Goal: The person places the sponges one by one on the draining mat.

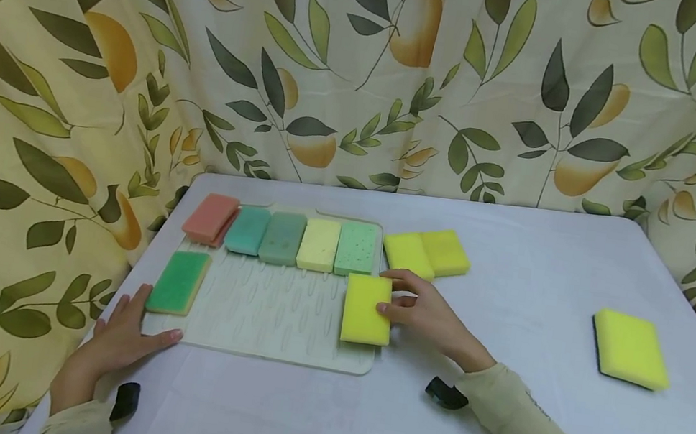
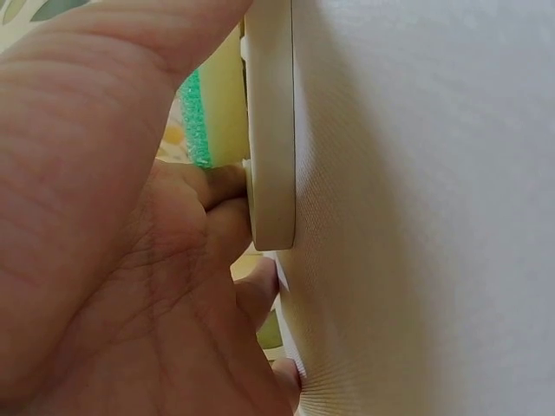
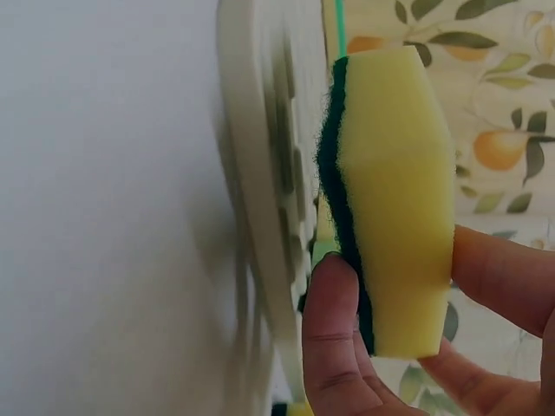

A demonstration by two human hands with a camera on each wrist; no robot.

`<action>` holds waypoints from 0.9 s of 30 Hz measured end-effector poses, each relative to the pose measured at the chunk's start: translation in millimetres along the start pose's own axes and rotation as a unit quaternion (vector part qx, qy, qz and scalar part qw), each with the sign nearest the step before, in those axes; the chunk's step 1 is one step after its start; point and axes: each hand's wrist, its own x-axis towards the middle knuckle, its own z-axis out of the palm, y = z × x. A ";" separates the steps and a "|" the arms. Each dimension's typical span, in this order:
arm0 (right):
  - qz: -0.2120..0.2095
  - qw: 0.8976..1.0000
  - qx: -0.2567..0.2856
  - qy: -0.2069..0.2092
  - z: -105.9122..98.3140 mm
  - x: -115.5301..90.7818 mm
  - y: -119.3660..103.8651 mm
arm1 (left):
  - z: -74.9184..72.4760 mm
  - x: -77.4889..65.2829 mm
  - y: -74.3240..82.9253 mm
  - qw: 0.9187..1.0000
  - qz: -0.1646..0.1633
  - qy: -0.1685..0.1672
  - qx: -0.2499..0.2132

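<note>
My right hand (image 1: 433,320) pinches a yellow sponge (image 1: 366,310) over the right end of a white ribbed tray (image 1: 264,315). The right wrist view shows this sponge's dark green scouring layer (image 3: 341,182) facing the tray, with a gap between the two. At the tray's front left corner, my left hand (image 1: 121,334) rests with spread fingers. The fingers meet the tray's edge (image 2: 271,173) in the left wrist view. Beside these fingers lies a green-topped sponge (image 1: 175,283) with a pale yellow base.
Along the tray's back stand a red sponge (image 1: 209,218), a teal sponge (image 1: 247,230), a grey-green one (image 1: 282,238), a pale yellow one (image 1: 318,244) and a light green one (image 1: 355,248). Two yellow sponges (image 1: 444,252) lie behind my right hand; another yellow sponge (image 1: 632,347) is far right.
</note>
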 end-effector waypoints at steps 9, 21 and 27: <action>-0.002 1.000 0.003 -0.022 23.6 18.3 -13.6 | -2.7 0.2 3.3 1.000 -0.003 -0.009 0.013; -0.011 0.998 0.020 -0.060 58.1 45.5 -31.5 | -3.4 0.7 4.2 1.000 -0.009 -0.011 0.010; -0.012 0.997 0.038 -0.070 77.6 60.2 -38.5 | -2.8 1.6 1.1 1.000 -0.011 -0.011 0.016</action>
